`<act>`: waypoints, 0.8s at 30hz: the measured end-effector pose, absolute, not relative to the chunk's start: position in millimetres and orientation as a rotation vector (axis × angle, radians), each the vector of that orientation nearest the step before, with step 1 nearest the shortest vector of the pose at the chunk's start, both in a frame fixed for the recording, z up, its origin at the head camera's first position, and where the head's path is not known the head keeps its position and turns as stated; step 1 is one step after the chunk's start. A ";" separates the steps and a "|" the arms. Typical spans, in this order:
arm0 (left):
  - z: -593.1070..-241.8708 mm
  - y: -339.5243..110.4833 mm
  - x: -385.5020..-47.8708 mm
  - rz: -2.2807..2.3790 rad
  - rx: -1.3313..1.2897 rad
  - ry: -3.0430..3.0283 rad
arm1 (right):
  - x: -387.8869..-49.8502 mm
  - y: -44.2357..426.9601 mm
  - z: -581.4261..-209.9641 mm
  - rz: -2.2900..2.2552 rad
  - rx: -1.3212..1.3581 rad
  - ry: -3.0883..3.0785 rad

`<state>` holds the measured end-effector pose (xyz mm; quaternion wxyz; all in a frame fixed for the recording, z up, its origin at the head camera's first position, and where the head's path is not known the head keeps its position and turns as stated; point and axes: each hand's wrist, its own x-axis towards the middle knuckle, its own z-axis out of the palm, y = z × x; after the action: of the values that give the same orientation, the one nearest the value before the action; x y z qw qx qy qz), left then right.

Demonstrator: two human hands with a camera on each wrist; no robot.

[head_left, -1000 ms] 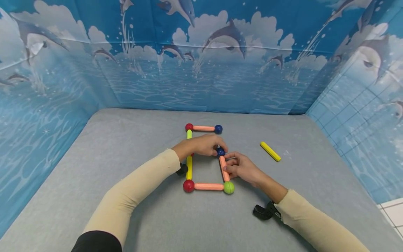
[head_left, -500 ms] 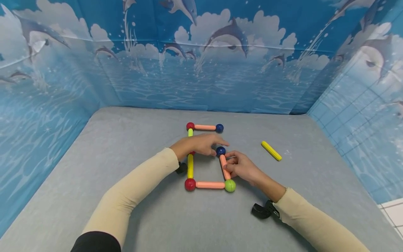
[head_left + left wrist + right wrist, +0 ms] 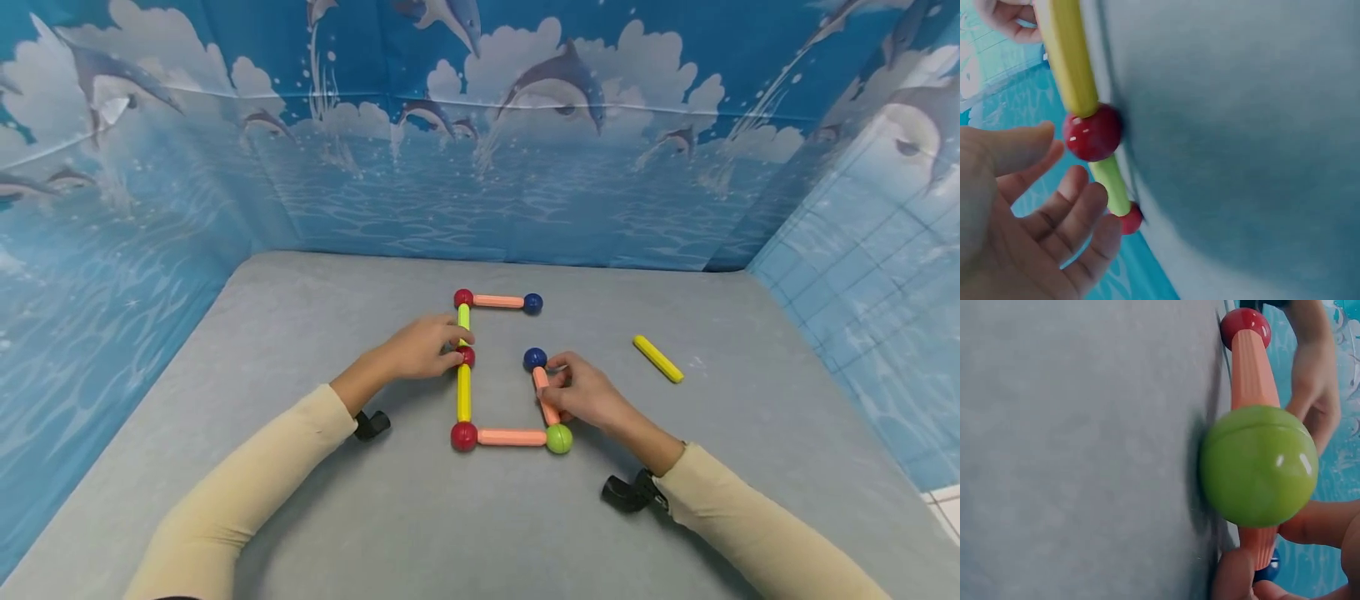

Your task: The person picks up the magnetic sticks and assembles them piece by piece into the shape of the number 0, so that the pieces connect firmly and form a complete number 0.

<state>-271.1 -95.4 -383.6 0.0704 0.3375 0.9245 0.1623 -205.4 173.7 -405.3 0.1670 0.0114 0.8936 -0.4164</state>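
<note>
Ball-and-stick toy pieces are joined on the table. My left hand (image 3: 420,347) is at the middle red ball (image 3: 468,357), which joins a yellow stick (image 3: 464,396) to a light green stick (image 3: 463,317). In the left wrist view its thumb and fingers are spread beside that ball (image 3: 1092,132), not curled round it. My right hand (image 3: 588,393) pinches the orange stick (image 3: 552,413) between a blue ball (image 3: 535,359) and a green ball (image 3: 558,438). Another orange stick (image 3: 512,437) links the green ball to the near red ball (image 3: 464,436).
At the far end, a red ball (image 3: 463,297), an orange stick (image 3: 498,301) and a blue ball (image 3: 533,303) form the top arm. One loose yellow stick (image 3: 657,359) lies to the right on the grey tabletop (image 3: 480,525). A dolphin-print curtain (image 3: 495,192) surrounds the table.
My left hand has left the nearer blue ball and moved left to the middle red ball. The right hand keeps its pinch on the orange stick. The head view has shifted slightly.
</note>
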 end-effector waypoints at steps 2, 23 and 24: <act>-387.8 -95.4 -269.7 0.516 1.021 2.779 | -207.8 174.6 -403.2 -1.139 0.032 2.583; -394.3 -89.6 -264.7 0.624 0.822 2.756 | -221.8 176.0 -401.1 -1.052 -0.003 2.680; -394.3 -89.2 -264.9 0.629 0.817 2.753 | -221.7 176.1 -400.9 -1.052 0.003 2.678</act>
<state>-264.9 -89.2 -394.3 0.1009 0.2766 0.9317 0.2129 -221.7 176.1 -400.9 0.1317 0.0009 0.9227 -0.3624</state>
